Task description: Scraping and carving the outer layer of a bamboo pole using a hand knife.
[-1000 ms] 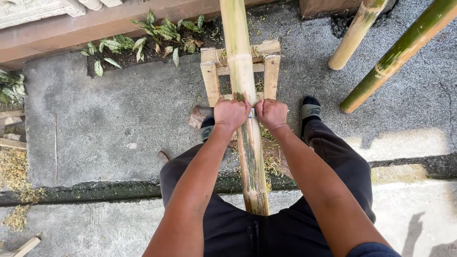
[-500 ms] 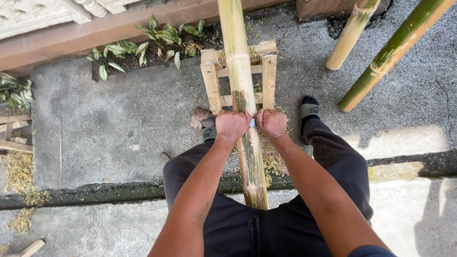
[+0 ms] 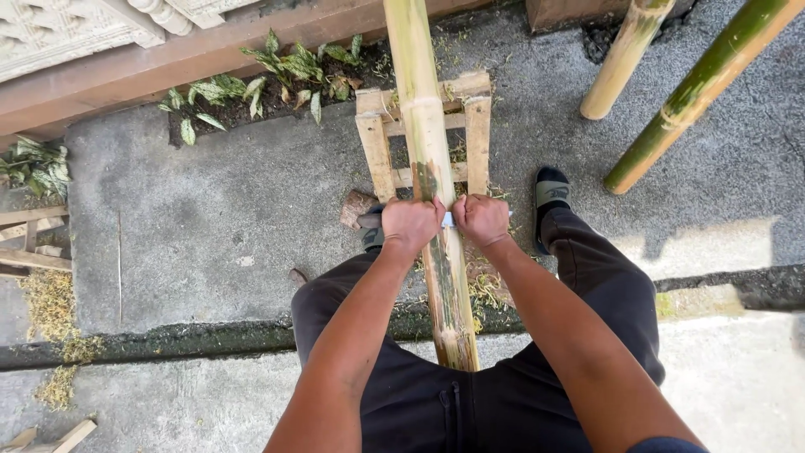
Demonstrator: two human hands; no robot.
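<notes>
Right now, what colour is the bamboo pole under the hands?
Pale yellow bamboo pole, with green streaks near the hands, in the head view.

Three bamboo poles in all: one pale bamboo pole [image 3: 428, 168] running up the middle of the frame, one tan pole [image 3: 625, 59] and one green pole [image 3: 696, 96] leaning at the upper right. One wooden frame [image 3: 377, 143] under the middle pole. Two hands, the left hand [image 3: 408, 225] and the right hand [image 3: 482, 220], sharing one blade [image 3: 448, 220] at centre. Two shoes, only the right shoe [image 3: 551, 193] clearly seen. Two leafy plant clumps: one [image 3: 277, 80] at the top centre, one [image 3: 33, 168] at the left edge.
</notes>
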